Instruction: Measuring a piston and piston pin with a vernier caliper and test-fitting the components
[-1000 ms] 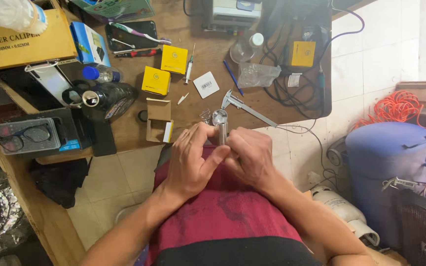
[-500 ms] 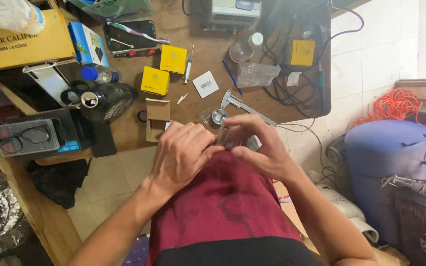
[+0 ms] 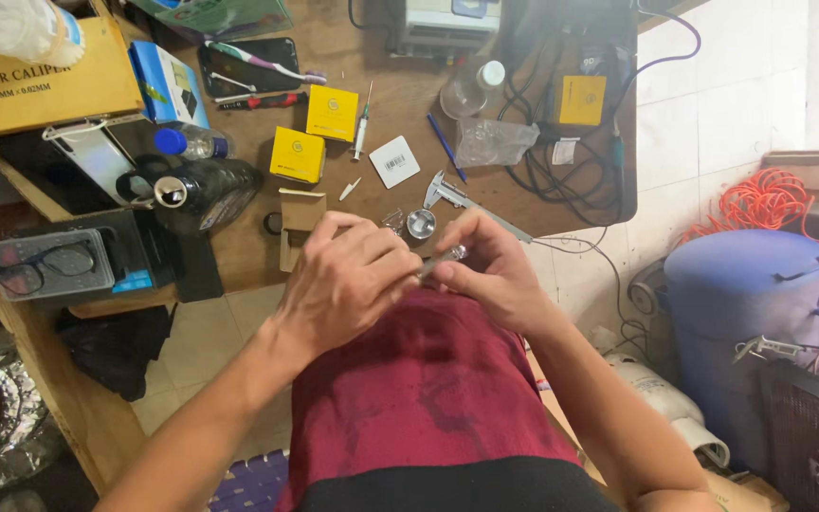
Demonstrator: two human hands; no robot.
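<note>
Moved: both my hands sit lower, nearer my lap.
Left hand: fingers pinched on small metal part.
Right hand: seemingly gripping it too.

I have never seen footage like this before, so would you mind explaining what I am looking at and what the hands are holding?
There is no machine here: a person wears a camera on the head, so the one view looks down over their lap at their own bare hands. The left hand and the right hand meet above the near edge of a wooden workbench and together pinch a small shiny metal part; what kind of part it is cannot be told. On the bench lie a vernier caliper, two small yellow boxes, a syringe, a toothbrush, a blue pen and tangled black cables.
</note>
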